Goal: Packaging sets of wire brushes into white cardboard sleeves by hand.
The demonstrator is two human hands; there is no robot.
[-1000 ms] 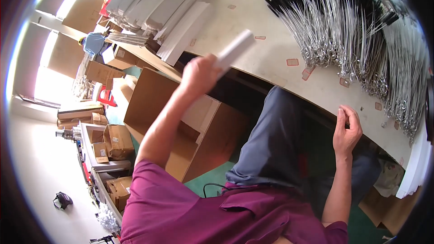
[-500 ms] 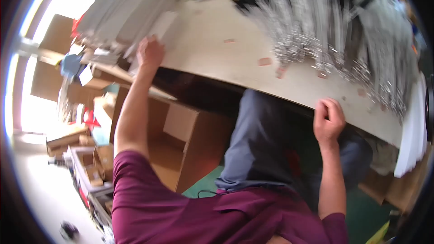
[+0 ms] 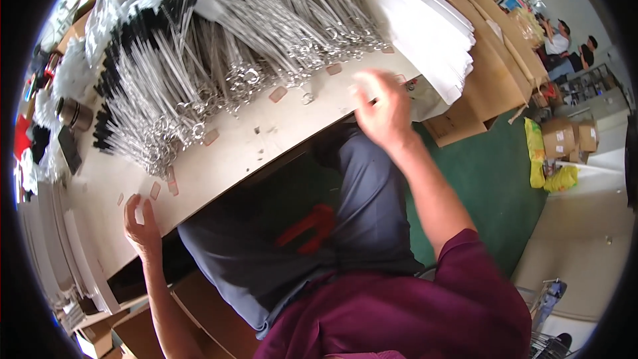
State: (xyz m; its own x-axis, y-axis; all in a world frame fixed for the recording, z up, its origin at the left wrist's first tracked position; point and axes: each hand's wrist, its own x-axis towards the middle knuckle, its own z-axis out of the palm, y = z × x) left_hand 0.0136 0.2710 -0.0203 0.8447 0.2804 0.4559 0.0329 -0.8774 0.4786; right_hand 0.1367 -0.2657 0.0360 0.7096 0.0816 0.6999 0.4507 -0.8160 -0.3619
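Note:
My left hand [image 3: 141, 226] is over the near left edge of the table [image 3: 229, 148], thumb and fingers apart with nothing between them. Close by are small flat reddish-clear pieces [image 3: 155, 191]. My right hand [image 3: 384, 108], slightly blurred, hovers at the table's right end with fingers loosely bent and a gap at the thumb; nothing shows in it. Beyond it rests a stack of long white sheets or sleeves [image 3: 422, 30]. Across the table lie heaps of thin metal rods [image 3: 232, 46] with ring-shaped near ends; some have black far ends [image 3: 109, 86].
Long pale flat pieces [image 3: 70, 242] are stacked at the left. A dark jar [image 3: 74, 113] and clear plastic bags [image 3: 103, 16] stand at the far left. An open cardboard box [image 3: 488, 73] is beside the table's right end. Two people [image 3: 565, 50] sit farther off.
My view has swung to the right. My left hand has come away from the pale stack on the left, and my right hand has moved up near the white stack.

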